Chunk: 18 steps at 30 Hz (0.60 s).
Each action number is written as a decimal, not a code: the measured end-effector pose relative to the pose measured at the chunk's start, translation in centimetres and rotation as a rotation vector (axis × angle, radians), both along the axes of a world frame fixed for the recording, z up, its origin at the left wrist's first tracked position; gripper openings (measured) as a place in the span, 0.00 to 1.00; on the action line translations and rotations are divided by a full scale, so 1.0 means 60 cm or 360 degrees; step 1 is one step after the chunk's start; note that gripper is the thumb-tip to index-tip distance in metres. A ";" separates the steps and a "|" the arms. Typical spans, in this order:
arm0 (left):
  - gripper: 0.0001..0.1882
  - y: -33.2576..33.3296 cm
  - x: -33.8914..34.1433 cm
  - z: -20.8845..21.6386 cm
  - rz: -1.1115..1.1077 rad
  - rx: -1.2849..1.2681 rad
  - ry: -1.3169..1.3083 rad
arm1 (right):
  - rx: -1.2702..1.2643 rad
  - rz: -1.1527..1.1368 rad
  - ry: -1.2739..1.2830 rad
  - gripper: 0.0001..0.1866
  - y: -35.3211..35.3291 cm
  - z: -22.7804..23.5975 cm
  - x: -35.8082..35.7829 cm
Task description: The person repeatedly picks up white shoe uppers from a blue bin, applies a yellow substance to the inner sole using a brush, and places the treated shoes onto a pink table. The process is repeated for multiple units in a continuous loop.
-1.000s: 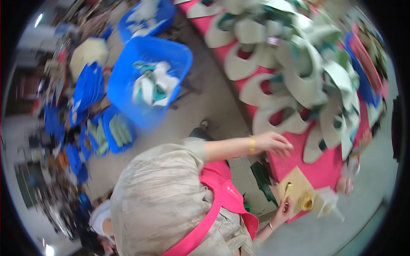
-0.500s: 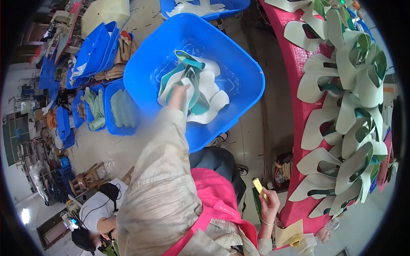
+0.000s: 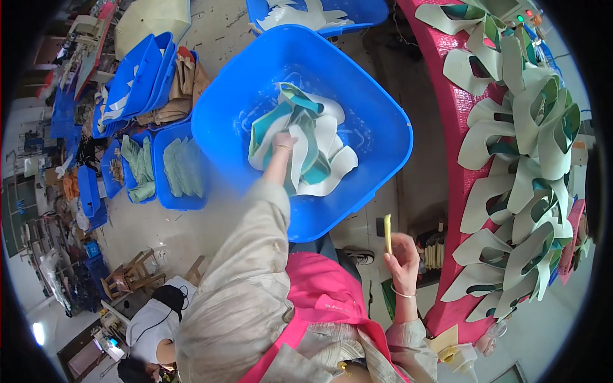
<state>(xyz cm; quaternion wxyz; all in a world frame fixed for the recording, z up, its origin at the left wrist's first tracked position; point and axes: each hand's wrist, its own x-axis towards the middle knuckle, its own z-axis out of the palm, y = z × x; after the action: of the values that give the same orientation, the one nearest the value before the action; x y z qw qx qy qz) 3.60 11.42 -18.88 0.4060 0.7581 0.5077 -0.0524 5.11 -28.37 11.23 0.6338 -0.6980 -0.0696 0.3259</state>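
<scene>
My left hand reaches down into a large blue plastic bin. Its fingers are closed on a pale sheet piece with a teal lining, which looks like a shoe upper; the fingertips are partly hidden. More such pieces lie heaped around it, such as a white-sided one. On the right, my right hand is raised beside the bench and pinches a thin, pale yellow strip upright between thumb and fingers.
A pink-covered bench at the right carries rows of overlapping pale uppers. Further blue bins with green and brown pieces stand at the left. Another blue bin sits beyond mine. A person in white is at lower left.
The bin appears shifted slightly right and down in view. My left hand stays among the pieces. My right hand has risen, and the yellow strip has turned from tilted to upright, edge-on.
</scene>
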 end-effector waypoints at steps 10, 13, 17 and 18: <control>0.11 -0.047 -0.074 0.161 0.0013 -0.0105 -0.0742 | -0.0066 -0.0158 -0.0220 0.17 0.249 -0.132 0.088; 0.12 -0.115 -0.071 0.265 -0.0142 0.0126 -0.0777 | -0.0178 -0.0264 -0.0664 0.29 0.361 -0.164 0.105; 0.09 -0.139 -0.114 0.341 -0.0224 -0.0074 -0.0761 | -0.0306 -0.0332 -0.0707 0.15 0.419 -0.197 0.132; 0.08 -0.140 -0.139 0.356 -0.0152 -0.0209 -0.0859 | -0.0293 -0.0386 -0.0756 0.12 0.420 -0.203 0.143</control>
<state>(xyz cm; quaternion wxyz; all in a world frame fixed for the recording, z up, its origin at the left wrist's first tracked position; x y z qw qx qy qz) -4.73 3.02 2.46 0.5718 0.7398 0.3404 0.0995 13.70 -3.19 -0.97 0.5680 -0.8127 -0.1024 0.0799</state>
